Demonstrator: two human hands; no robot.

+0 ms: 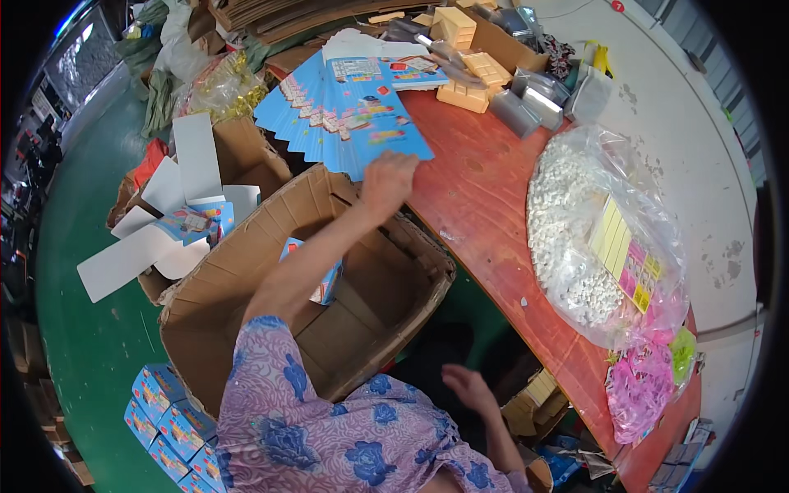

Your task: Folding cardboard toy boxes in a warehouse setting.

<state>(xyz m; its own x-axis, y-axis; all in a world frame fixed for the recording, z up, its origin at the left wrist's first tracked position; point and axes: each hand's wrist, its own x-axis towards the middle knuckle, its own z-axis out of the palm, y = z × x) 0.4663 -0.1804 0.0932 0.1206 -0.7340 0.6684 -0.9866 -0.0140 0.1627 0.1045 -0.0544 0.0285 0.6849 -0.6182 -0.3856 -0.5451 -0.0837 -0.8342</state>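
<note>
Flat blue printed cartons (362, 111) lie fanned out in an overlapping stack at the table's far left end. Over the stack's near edge my left hand (389, 187) is closed, its fingers pinching the edge of a flat carton; slight blur hides the fingertips. My left arm reaches across a large open cardboard box (362, 304). Inside that box sits a small blue folded carton (329, 285), partly covered by my forearm. My right hand (468, 388) is held low near my body, beside the table edge, with fingers apart and nothing in it.
On the red table (485, 197) rests a clear bag of white pellets (575, 238), with a pink bag (641, 386) near it. Wooden-coloured blocks (472, 82) stand at the back. Formed blue boxes (173, 423) are stacked at lower left, below a carton holding white-backed flats (197, 156).
</note>
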